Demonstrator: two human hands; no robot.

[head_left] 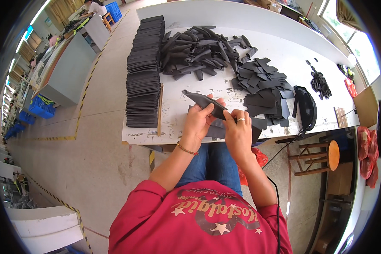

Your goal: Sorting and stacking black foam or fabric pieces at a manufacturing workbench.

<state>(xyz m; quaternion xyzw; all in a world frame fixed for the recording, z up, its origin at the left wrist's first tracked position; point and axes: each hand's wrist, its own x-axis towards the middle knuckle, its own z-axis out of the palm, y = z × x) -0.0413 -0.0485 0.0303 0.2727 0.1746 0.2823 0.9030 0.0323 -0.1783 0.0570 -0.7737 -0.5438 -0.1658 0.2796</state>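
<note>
Above the near edge of the table, both my hands work on a long black folded strip point(197, 99) of sheet material. One end of it points up and to the left. My left hand point(197, 120) is closed on the strip from below, thumb on top. Beside it my right hand point(238, 131) pinches the strip's near right end between thumb and fingers. Another dark flat piece point(258, 124) shows just right of my right hand; whether I hold it or it lies on the table, I cannot tell. Past my fingers lies a loose heap of flat black pieces point(260, 78).
A long row of stacked black pieces point(143, 76) lines the table's left side, beside a heap of rolled black pieces point(194, 48). At right are a black pouch point(305, 109) with a cable, small black strips point(320, 84) and a wooden stool point(326, 155). Another person point(96, 8) sits far left.
</note>
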